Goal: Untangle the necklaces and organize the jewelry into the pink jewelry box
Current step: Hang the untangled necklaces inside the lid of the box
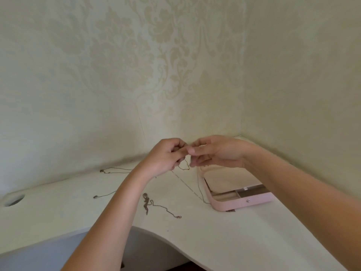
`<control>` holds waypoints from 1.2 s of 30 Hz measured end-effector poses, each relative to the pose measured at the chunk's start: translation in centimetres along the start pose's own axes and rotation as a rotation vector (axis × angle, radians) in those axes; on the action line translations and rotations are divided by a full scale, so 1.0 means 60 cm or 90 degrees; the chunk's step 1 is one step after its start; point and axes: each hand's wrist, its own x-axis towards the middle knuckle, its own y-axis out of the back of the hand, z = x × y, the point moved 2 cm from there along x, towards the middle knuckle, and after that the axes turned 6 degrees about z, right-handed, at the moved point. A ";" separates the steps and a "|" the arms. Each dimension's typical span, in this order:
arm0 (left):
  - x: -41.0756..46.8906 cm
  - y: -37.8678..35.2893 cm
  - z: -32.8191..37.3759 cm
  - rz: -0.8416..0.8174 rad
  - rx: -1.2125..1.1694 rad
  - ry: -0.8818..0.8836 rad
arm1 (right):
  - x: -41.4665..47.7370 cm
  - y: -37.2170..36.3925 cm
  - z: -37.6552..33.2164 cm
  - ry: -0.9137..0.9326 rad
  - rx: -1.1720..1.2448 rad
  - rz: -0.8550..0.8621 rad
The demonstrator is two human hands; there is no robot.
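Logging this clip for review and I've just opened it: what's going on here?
A person holds a thin silver chain necklace up over a white desk, pinching it between the left hand and right hand, apparently working at a tangle. Its loose end trails down to the desk beside the open pink jewelry box. Three more chains lie on the desk, not yet put away: a far one, one with a small pendant, and a twisted near one.

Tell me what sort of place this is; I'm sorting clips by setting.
Probably a room at home, at a corner desk: damask wallpaper, a white desk with a cable hole, and a pink jewelry box beside loose necklaces.
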 end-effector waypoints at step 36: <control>0.101 -0.184 -0.100 0.060 0.344 0.098 | 0.062 0.195 -0.202 0.100 -0.279 0.221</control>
